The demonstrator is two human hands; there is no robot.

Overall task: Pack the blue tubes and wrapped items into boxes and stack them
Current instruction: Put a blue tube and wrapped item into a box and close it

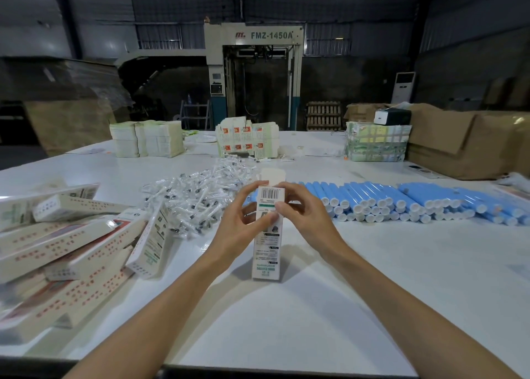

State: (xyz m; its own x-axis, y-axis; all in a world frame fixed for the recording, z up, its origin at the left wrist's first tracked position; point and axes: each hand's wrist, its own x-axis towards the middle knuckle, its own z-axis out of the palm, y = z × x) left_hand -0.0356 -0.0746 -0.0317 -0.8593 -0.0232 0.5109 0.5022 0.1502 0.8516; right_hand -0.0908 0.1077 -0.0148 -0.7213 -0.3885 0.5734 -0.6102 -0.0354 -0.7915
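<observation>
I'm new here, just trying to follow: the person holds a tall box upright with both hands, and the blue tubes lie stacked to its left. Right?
Not quite. The head view shows the blue tubes stacked to the right of the tall box, not its left. The rest holds: the left hand and the right hand both hold that box upright.

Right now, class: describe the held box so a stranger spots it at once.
Find the big white table. Between the heap of boxes on the left and the blue tubes on the right, one box stands on end. Only it is gripped by the left hand and right hand, top flap open.
</observation>
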